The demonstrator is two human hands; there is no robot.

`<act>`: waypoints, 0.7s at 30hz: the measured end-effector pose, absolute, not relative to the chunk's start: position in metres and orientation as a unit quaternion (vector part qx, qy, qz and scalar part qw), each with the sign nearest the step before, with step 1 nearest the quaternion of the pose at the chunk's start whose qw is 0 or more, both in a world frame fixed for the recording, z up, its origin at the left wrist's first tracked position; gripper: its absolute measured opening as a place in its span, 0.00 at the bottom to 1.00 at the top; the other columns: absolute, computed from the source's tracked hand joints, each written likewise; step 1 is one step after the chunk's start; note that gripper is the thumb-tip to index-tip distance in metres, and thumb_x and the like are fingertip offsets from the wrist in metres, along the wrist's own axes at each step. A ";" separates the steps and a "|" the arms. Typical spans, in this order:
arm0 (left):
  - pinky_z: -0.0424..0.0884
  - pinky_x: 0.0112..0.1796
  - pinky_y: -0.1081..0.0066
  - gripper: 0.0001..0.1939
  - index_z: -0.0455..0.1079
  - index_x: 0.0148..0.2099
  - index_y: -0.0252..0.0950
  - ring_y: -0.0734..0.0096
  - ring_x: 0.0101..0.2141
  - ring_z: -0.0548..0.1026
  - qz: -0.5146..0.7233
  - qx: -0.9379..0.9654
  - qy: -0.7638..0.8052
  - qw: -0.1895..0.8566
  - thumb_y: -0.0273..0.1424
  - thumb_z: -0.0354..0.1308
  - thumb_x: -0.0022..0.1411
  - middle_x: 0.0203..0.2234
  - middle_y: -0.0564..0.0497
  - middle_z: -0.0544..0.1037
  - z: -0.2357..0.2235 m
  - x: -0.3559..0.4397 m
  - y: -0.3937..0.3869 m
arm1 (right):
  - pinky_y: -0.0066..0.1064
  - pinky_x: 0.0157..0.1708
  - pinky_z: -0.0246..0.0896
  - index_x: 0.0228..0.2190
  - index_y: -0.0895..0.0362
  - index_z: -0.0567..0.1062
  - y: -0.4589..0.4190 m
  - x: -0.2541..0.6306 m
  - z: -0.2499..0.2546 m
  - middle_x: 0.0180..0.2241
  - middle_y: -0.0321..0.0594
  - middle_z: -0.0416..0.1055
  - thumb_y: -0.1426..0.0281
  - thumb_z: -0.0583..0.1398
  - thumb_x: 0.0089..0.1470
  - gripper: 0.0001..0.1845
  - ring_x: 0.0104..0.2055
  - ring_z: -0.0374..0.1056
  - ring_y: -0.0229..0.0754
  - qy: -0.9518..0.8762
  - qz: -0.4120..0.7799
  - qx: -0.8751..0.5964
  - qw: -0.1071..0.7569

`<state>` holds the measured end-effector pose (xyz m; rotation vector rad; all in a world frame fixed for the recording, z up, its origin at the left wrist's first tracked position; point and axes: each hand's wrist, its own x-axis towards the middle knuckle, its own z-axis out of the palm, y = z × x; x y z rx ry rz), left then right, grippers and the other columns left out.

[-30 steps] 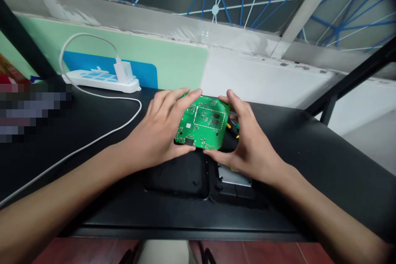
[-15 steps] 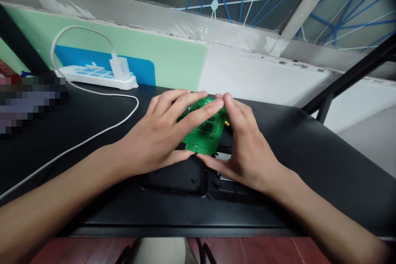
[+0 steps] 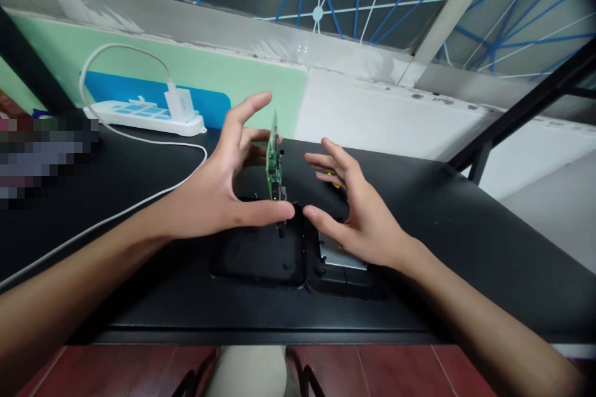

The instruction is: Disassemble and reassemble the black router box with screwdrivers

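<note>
Board (image 3: 273,158) edge-on and upright, pinched in left hand (image 3: 218,189) grip, right hand (image 3: 361,214) spread wide at 3 o'clock, apparently not touching, black casing (image 3: 258,257) on bench (image 3: 465,248) at 6 o'clock.

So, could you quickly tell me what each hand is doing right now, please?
Left hand: holding the green circuit board on edge.
Right hand: open, beside the board, holding nothing.

Landmark: black casing halves (image 3: 261,254) on bench (image 3: 465,242).
Circuit board (image 3: 272,158) edge-on, upright above casing; narrow gap right of board, then right hand (image 3: 358,211).
Left of casing: white cable (image 3: 139,201) crosses bench.
Far left behind casing: power strip (image 3: 139,115) against wall.
Right of casing: bare bench, open passage.
Near edge: narrow bare strip.
</note>
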<state>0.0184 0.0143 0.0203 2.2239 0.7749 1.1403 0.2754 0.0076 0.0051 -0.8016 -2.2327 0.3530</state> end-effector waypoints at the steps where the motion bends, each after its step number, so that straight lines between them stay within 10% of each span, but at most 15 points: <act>1: 0.75 0.55 0.43 0.56 0.35 0.75 0.52 0.41 0.65 0.67 0.418 0.825 0.284 0.254 0.47 0.70 0.59 0.63 0.44 0.67 0.020 0.018 0.014 | 0.60 0.66 0.64 0.72 0.47 0.44 0.008 0.275 0.005 0.69 0.53 0.59 0.60 0.64 0.60 0.49 0.72 0.59 0.54 -0.870 0.140 -0.313 0.355; 21: 0.82 0.45 0.55 0.49 0.43 0.71 0.52 0.46 0.56 0.77 0.414 0.829 0.269 0.264 0.57 0.66 0.59 0.60 0.45 0.68 0.015 0.022 0.011 | 0.56 0.63 0.69 0.70 0.46 0.48 0.011 0.276 0.004 0.63 0.50 0.67 0.56 0.71 0.51 0.56 0.67 0.65 0.54 -0.846 0.233 -0.312 0.364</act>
